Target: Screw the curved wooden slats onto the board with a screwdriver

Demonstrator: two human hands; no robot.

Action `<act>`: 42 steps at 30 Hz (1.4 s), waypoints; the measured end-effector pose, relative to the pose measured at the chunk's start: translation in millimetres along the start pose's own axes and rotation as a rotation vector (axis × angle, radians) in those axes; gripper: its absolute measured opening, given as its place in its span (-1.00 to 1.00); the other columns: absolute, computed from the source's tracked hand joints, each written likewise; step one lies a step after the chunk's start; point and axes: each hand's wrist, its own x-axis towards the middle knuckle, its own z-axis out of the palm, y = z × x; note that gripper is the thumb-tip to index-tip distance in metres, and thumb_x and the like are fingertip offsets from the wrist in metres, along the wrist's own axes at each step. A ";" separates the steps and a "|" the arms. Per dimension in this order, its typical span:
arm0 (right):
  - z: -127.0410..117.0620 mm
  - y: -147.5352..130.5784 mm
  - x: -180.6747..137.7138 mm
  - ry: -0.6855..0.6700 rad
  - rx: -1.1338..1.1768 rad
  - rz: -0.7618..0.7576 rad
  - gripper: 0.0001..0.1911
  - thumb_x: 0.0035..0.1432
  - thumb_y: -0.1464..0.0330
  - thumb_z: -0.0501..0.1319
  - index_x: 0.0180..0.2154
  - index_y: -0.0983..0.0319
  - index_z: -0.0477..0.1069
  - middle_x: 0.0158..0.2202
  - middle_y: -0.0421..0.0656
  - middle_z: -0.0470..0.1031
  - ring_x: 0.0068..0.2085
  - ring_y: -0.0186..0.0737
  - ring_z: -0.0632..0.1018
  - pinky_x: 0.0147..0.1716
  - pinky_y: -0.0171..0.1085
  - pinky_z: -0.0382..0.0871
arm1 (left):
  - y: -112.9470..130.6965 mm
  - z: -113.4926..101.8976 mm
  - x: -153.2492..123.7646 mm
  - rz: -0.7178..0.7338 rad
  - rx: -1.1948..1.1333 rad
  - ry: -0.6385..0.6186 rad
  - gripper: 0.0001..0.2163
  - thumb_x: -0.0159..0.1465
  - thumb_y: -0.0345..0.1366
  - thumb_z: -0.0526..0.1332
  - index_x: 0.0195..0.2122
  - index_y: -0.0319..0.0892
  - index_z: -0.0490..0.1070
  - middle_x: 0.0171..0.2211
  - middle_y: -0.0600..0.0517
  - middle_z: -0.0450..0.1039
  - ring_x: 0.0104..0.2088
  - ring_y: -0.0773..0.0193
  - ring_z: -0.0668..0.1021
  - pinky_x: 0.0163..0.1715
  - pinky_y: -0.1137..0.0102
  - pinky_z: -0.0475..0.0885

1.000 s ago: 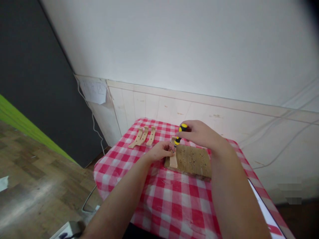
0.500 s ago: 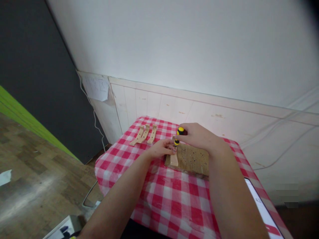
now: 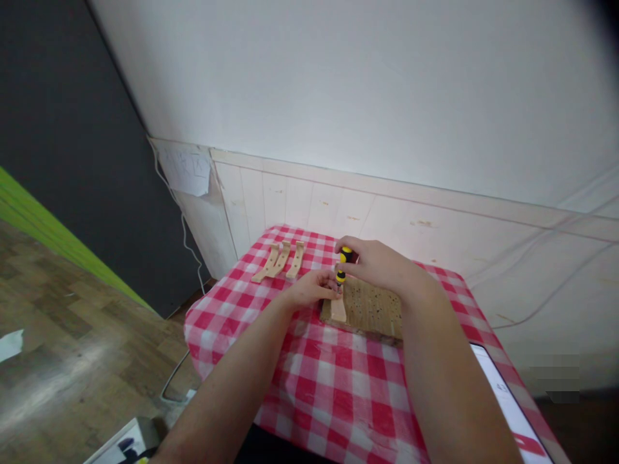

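Note:
My right hand [image 3: 377, 265] is closed round a black-and-yellow screwdriver [image 3: 343, 263] that stands nearly upright, tip down on a small pale wooden hook piece [image 3: 338, 310]. That piece lies on the left end of a brown wooden board [image 3: 374, 308] full of small holes. My left hand [image 3: 312, 289] pinches the wooden piece at the screwdriver's tip, fingers pressed together. The board rests on a table with a red-and-white checked cloth [image 3: 333, 380].
Three more wooden hook pieces [image 3: 280, 261] lie side by side at the table's far left corner. A white device or sheet [image 3: 507, 399] lies at the table's right edge. White panelled wall behind, a cable down the left, wooden floor below.
The screwdriver handle has dropped slightly and shifted left under my right hand. My left hand stays pinched at the piece. The view has tilted a little.

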 end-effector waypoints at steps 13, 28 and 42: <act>-13.5 -10.7 -11.9 0.054 -0.047 0.105 -0.56 0.22 0.29 0.03 0.09 0.25 0.33 -0.15 0.00 0.56 -0.20 -0.11 0.53 -0.27 -0.25 0.29 | 5.6 4.8 -3.0 -0.014 -0.043 0.020 -0.68 -0.08 -0.34 0.45 -0.31 -0.26 0.43 -0.41 0.05 0.43 -0.41 0.41 0.48 -0.35 0.48 0.33; -8.0 -8.3 -4.7 0.098 0.023 -0.136 -0.75 0.11 0.43 0.12 -0.20 0.24 0.52 -0.20 -0.07 0.53 -0.23 -0.23 0.49 -0.22 -0.29 0.30 | 17.3 10.2 -8.8 0.026 0.085 0.104 -0.78 0.02 -0.38 0.30 -0.27 -0.27 0.53 -0.33 -0.02 0.51 -0.33 0.32 0.50 -0.26 0.41 0.36; -6.9 -5.4 0.4 0.108 -0.014 -0.073 -0.77 0.14 0.35 0.12 -0.25 0.24 0.54 -0.26 -0.08 0.56 -0.29 -0.21 0.50 -0.27 -0.27 0.28 | 7.4 4.6 -11.4 0.068 0.427 0.111 -0.65 0.05 -0.12 0.36 -0.23 -0.27 0.49 -0.53 0.16 0.11 -0.52 0.47 0.21 -0.55 0.51 0.10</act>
